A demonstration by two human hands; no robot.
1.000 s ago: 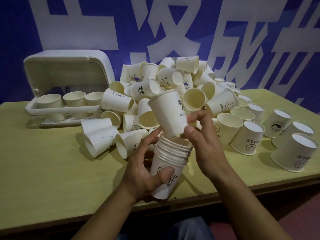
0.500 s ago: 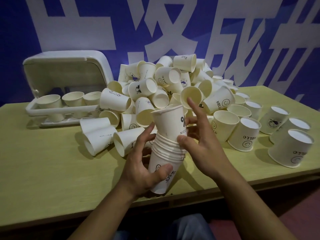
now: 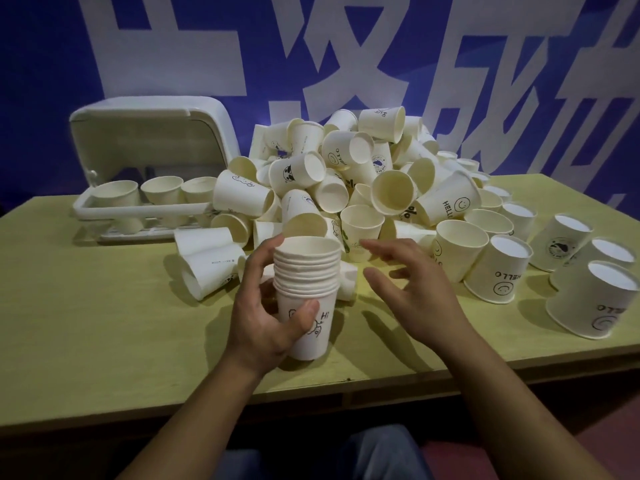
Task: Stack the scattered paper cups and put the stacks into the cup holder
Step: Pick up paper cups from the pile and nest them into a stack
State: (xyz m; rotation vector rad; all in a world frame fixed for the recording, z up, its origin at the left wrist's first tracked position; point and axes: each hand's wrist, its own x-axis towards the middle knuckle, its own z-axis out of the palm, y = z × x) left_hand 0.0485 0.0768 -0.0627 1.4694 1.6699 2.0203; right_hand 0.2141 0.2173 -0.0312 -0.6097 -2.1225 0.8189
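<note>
My left hand [image 3: 266, 317] grips a stack of several nested white paper cups [image 3: 306, 271], upright, just above the table's front part. My right hand [image 3: 412, 289] hovers to the right of the stack, fingers spread and loosely bent, holding nothing. Behind both hands lies a big pile of scattered paper cups [image 3: 346, 174]. The white cup holder [image 3: 138, 213] stands at the back left with its lid raised, and three cup stacks sit in its tray.
Several cups [image 3: 498, 271] stand upside down on the right side of the yellow-green table [image 3: 86, 323]. Two cups [image 3: 207, 261] lie on their sides left of my left hand. A blue wall banner rises behind the table.
The top cup has been pushed fully down into the stack. My right hand has let go of it and drawn off to the right. The stack now stands more upright.
</note>
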